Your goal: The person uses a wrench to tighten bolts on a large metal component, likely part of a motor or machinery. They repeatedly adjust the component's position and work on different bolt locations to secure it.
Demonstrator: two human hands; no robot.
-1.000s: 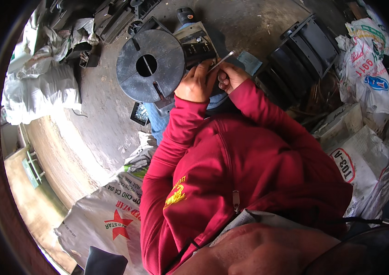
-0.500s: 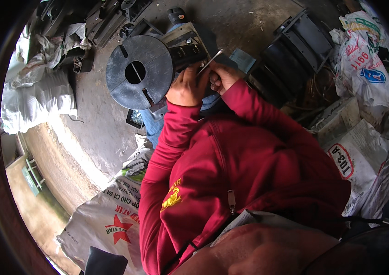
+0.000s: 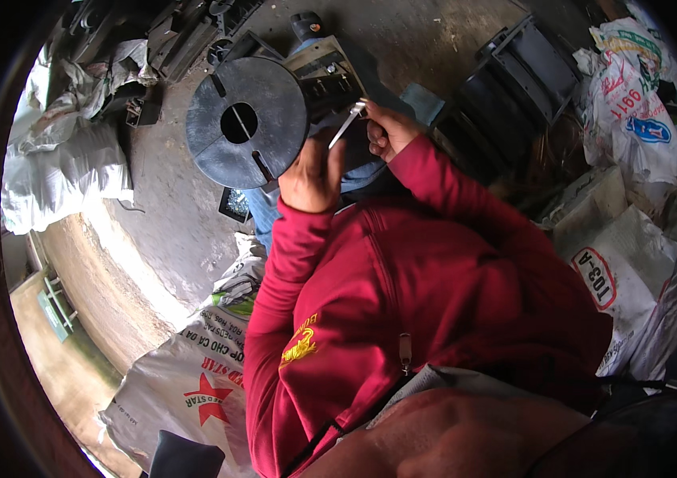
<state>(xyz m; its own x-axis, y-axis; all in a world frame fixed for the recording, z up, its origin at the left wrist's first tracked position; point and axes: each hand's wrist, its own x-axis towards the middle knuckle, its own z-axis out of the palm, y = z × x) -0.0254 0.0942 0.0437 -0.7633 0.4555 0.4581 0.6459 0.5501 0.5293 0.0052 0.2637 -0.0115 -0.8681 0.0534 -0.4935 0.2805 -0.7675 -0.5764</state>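
With left hand point(image 3: 308, 183) half-curled beside slotted grey disc point(image 3: 209, 131), hold unclear, right hand point(image 3: 390, 131) pinching slim metal tool point(image 3: 345, 125) near upper end; looks light, stiff, perhaps slick; best gripped mid-shank.

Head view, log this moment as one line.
right hand: holds slim silver tool | left hand: beside grey slotted disc, grip unclear

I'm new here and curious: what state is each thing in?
Right hand: pinching the silver tool
Silver tool: held, slanting
Left hand: by the tool's lower end, grip unclear
Grey disc: slotted, centre hole open
Small black tray: holding small shiny pieces
Red jacket: zipped
White sack: creased
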